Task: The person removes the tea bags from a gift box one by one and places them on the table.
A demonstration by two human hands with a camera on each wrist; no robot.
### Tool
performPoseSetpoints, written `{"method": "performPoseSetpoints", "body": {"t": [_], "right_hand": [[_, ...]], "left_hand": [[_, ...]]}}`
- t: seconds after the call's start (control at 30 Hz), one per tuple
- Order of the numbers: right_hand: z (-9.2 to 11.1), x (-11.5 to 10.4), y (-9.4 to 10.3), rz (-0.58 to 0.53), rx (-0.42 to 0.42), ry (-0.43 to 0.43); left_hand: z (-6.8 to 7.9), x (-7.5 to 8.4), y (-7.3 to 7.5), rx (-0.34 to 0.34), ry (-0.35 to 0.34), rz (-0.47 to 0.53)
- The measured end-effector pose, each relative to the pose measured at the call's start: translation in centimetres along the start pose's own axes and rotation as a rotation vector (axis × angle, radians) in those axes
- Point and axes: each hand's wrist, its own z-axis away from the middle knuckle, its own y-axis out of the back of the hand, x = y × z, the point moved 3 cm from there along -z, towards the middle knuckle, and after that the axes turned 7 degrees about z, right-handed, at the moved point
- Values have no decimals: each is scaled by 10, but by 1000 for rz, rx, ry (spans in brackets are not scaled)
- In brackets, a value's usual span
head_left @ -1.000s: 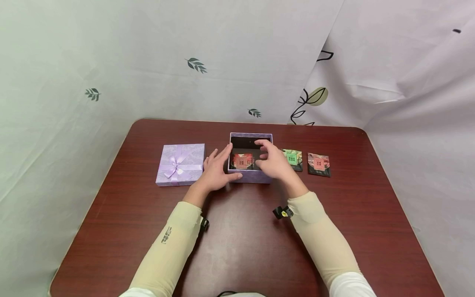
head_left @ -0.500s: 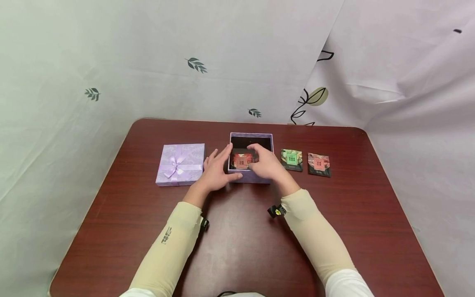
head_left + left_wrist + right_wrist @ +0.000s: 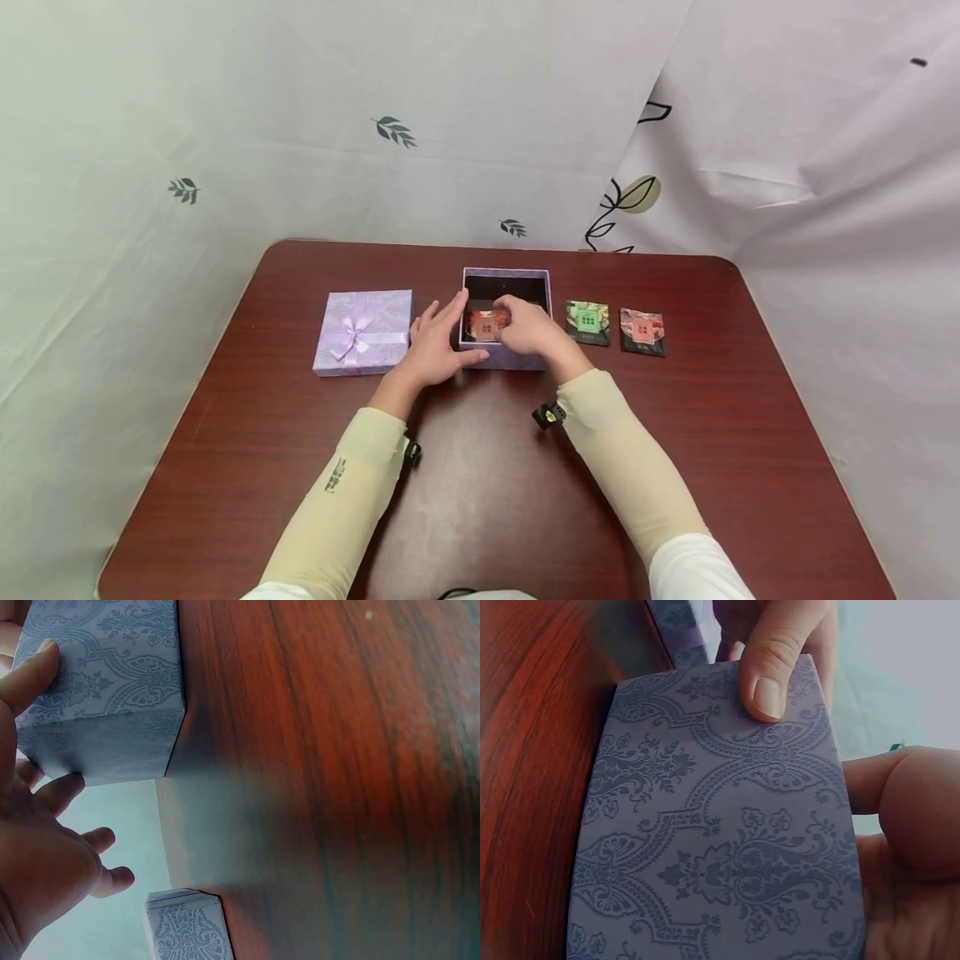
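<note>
An open lavender patterned box [image 3: 513,359] stands mid-table, its inside dark. A red and black sachet [image 3: 486,323] lies inside at the front left. My left hand [image 3: 433,348] steadies the box, thumb on its front face and fingers along its left side; the left wrist view has this thumb [image 3: 34,675] pressing the patterned wall. My right hand [image 3: 531,327] is down in the box, fingers and thumb curled at the sachet's right part. In the right wrist view the box wall [image 3: 720,825] hides those fingertips.
The box lid [image 3: 363,333] with its ribbon bow lies left of the box. To the right are a green sachet [image 3: 588,322] and another red sachet [image 3: 642,332], both flat on the brown table [image 3: 480,483]. A pale curtain [image 3: 450,125] hangs behind.
My right hand has moved left and lower into the box, from above its right part to the red sachet. The sachet has shifted slightly. My left hand has stayed in place.
</note>
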Motion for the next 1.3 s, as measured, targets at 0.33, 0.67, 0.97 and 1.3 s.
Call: {"method": "performPoseSetpoints", "body": {"t": [0.33,0.67,0.97,1.3], "right_hand": [[-7,-3,-6,39,-62,-27],[-9,-4,-6,23,-46,-26],[-11,-3,-3,-37,35,-20],[-17,-5,-5,-56,25,-43]], "left_hand": [[1,-1,0,2,-1,0],[0,-2,-2,2,-5,-5],[1,-1,0,2,-3,4],[1,0,1,0,-3,19]]}}
